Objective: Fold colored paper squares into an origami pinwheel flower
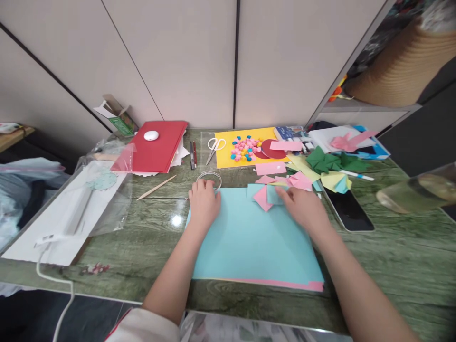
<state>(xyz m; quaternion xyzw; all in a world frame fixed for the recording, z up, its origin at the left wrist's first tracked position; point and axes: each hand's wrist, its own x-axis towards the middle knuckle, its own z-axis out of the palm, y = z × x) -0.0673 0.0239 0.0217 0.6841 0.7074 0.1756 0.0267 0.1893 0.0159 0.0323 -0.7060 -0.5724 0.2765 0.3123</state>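
Note:
A stack of light blue paper point(249, 242) with a pink sheet under it lies on the green table in front of me. My left hand point(204, 203) rests on the stack's far left corner, fingers curled, next to a roll of clear tape point(210, 178). My right hand point(304, 206) is at the stack's far edge, its fingers pinching a small folded blue piece point(274, 194) beside a folded pink piece point(262, 198). More small pink folded pieces point(295, 180) lie just beyond.
A yellow sheet point(228, 159) holds small coloured balls, red discs and white scissors point(214, 146). A red folder point(153, 147), pens, a wooden stick point(156, 187), green folded paper point(322, 160) and a black phone point(349, 211) lie around. A plastic bag with white paper is at left.

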